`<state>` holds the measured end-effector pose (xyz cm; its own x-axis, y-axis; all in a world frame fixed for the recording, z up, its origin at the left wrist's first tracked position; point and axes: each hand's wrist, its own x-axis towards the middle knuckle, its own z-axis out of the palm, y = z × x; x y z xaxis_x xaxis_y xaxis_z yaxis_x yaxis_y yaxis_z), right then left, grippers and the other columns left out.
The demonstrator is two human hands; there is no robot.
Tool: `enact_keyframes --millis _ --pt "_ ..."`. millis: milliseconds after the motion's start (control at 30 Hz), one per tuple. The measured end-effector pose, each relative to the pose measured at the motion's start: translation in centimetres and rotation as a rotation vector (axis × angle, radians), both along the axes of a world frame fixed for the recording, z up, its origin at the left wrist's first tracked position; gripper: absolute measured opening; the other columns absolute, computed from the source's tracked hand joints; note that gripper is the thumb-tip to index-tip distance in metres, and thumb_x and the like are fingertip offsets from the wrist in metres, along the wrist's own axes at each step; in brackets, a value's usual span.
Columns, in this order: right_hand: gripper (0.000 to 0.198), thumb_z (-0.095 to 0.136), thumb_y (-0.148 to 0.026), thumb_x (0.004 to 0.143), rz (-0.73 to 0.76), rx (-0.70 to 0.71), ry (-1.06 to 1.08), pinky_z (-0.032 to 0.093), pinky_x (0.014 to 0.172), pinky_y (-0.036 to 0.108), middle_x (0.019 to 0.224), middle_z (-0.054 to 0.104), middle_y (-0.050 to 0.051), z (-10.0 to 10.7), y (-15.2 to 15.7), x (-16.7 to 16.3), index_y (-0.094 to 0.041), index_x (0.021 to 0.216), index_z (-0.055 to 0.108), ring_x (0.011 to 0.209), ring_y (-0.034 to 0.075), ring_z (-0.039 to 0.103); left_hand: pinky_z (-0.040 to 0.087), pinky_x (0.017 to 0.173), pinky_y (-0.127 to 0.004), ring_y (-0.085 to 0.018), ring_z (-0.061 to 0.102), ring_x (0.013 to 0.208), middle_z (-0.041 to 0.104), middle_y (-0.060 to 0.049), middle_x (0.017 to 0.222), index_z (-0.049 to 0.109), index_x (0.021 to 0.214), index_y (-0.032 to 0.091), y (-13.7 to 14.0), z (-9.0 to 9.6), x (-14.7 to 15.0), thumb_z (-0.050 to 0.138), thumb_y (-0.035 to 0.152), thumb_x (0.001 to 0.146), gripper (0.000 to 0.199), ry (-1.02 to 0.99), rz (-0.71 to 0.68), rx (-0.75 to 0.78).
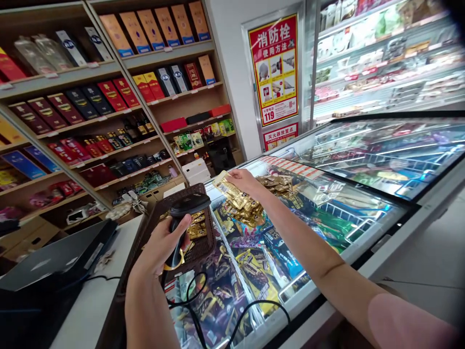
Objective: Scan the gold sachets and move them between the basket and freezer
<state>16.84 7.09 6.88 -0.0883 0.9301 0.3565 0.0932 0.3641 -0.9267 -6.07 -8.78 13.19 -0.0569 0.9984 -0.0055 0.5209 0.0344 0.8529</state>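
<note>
Left hand (165,242) nearest camera, fingers clamped round black barcode scanner (184,218), head aimed forward. Right hand (244,182) fingers pinched on gold foil packets (238,198), held above glass-topped freezer (327,213). Brown basket (174,194) just beyond scanner, holding more packets. Step judged: scanning. Next: line scanner head with packet code.
</note>
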Motion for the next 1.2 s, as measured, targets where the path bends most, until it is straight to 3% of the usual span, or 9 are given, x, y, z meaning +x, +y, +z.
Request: enact_keyframes --millis 267,433,567,667,833,933,1033,1100,1200 --pt "0.028 0.058 -0.042 0.082 0.008 -0.004 -0.038 0.033 0.054 0.021 0.067 0.060 -0.002 -0.4 0.9 0.1 -0.016 0.086 0.067 0.061 0.012 0.051 0.026 0.038 -0.021 -0.013 0.045 0.040 0.056 0.000 0.047 0.051 0.070 0.022 0.2 -0.1 1.2 0.064 0.075 0.065 0.055 0.025 -0.007 0.006" --pt "0.029 0.057 -0.042 0.085 -0.027 0.005 -0.117 0.036 0.057 0.022 0.076 0.065 0.000 -0.7 1.2 0.1 -0.016 0.091 0.068 0.067 0.013 0.056 0.025 0.036 -0.021 -0.012 0.043 0.039 0.055 0.001 0.048 0.051 0.073 0.022 0.2 -0.1 1.3 0.063 0.076 0.064 0.057 0.039 -0.020 -0.014" --pt "0.029 0.054 -0.041 0.090 -0.225 -0.011 -0.407 0.043 0.069 0.027 0.096 0.071 0.006 -0.3 1.4 1.4 -0.018 0.101 0.070 0.088 0.021 0.063 0.028 0.037 -0.021 -0.013 0.047 0.041 0.056 0.000 0.047 0.052 0.074 0.022 0.2 0.1 1.3 0.064 0.076 0.065 0.056 0.014 -0.011 0.012" --pt "0.033 0.051 -0.039 0.093 -0.408 -0.116 -0.649 0.045 0.080 0.034 0.115 0.069 0.011 -0.5 1.8 2.7 -0.022 0.117 0.066 0.106 0.029 0.062 0.030 0.038 -0.022 -0.014 0.048 0.042 0.056 0.000 0.048 0.051 0.073 0.022 0.0 0.3 1.3 0.065 0.077 0.063 0.057 0.004 0.012 0.017" --pt "0.034 0.046 -0.026 0.096 -0.432 -0.292 -0.835 0.044 0.090 0.039 0.121 0.065 0.018 -3.1 2.6 2.9 -0.016 0.124 0.063 0.115 0.030 0.060 0.029 0.037 -0.023 -0.013 0.045 0.040 0.056 0.001 0.050 0.052 0.074 0.022 -0.2 0.6 0.9 0.063 0.077 0.064 0.057 0.027 0.017 0.014" --pt "0.037 0.049 -0.017 0.093 -0.444 -0.240 -0.901 0.041 0.094 0.039 0.122 0.062 0.025 -4.1 2.7 2.4 -0.006 0.127 0.059 0.120 0.032 0.055 0.030 0.037 -0.022 -0.013 0.046 0.041 0.056 0.001 0.051 0.052 0.078 0.022 -0.4 0.5 0.2 0.063 0.078 0.064 0.059 -0.002 0.019 0.013" --pt "0.038 0.052 -0.011 0.090 -0.492 -0.082 -0.905 0.039 0.100 0.043 0.129 0.056 0.026 -2.7 1.7 1.9 -0.004 0.128 0.059 0.126 0.035 0.047 0.030 0.037 -0.021 -0.013 0.046 0.042 0.056 0.002 0.051 0.053 0.085 0.021 -0.2 0.5 -0.9 0.066 0.078 0.061 0.063 -0.039 0.052 0.011" --pt "0.030 0.050 -0.010 0.092 -0.327 0.050 -0.803 0.039 0.102 0.042 0.125 0.059 0.021 -0.4 -0.4 1.4 -0.010 0.116 0.067 0.122 0.031 0.050 0.031 0.037 -0.021 -0.013 0.046 0.042 0.056 0.002 0.051 0.053 0.087 0.021 0.2 0.6 -1.8 0.066 0.079 0.060 0.065 -0.056 0.086 0.022" --pt "0.025 0.049 -0.023 0.095 0.411 0.299 -0.400 0.045 0.096 0.036 0.116 0.064 0.009 3.3 -6.2 -0.4 -0.019 0.106 0.071 0.108 0.021 0.060 0.033 0.039 -0.022 -0.013 0.047 0.043 0.056 0.003 0.050 0.052 0.085 0.022 0.4 1.0 -2.8 0.064 0.083 0.059 0.067 -0.049 0.171 0.051"
